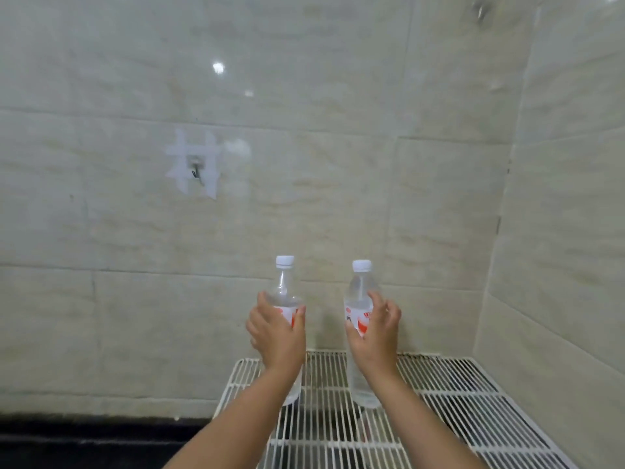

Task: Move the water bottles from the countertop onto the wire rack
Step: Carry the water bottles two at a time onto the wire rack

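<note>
Two clear water bottles with white caps and red-and-white labels stand upright on the white wire rack (473,411). My left hand (275,333) is wrapped around the label of the left bottle (285,286). The right bottle (360,292) has my right hand (375,330) around its label, the fingers loosely curled and partly lifted. Both bottle bases rest near the rack's far edge, partly hidden behind my forearms.
A beige tiled wall rises straight behind the rack, with a side wall close on the right. A small hook (194,170) taped to the wall sits upper left. The dark countertop (84,445) runs to the left of the rack.
</note>
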A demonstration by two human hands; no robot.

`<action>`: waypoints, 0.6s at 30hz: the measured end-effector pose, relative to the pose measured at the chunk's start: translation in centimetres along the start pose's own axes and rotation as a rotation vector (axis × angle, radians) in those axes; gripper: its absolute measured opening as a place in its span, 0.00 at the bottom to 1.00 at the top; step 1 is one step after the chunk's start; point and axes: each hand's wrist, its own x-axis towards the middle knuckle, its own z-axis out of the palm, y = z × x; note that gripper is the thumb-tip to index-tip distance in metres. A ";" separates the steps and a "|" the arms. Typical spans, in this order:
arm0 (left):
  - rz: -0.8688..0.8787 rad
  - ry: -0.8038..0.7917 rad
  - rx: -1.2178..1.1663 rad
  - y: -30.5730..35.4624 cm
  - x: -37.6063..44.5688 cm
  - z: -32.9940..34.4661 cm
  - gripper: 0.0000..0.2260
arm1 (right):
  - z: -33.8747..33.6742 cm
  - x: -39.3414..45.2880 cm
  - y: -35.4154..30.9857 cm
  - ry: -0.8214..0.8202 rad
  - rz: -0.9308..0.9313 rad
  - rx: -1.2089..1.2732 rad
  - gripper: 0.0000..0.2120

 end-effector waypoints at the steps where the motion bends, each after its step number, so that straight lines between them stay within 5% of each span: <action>1: -0.012 0.008 -0.003 -0.2 0.6 0.7 0.32 | 0.8 0.4 0.4 0.005 0.004 0.023 0.32; 11: -0.017 0.053 0.057 -2.1 2.2 2.5 0.36 | 3.6 0.5 2.3 -0.008 -0.042 0.067 0.37; 18: 0.087 -0.111 0.121 -2.1 3.1 0.0 0.29 | 0.3 0.0 1.8 -0.265 0.072 -0.122 0.37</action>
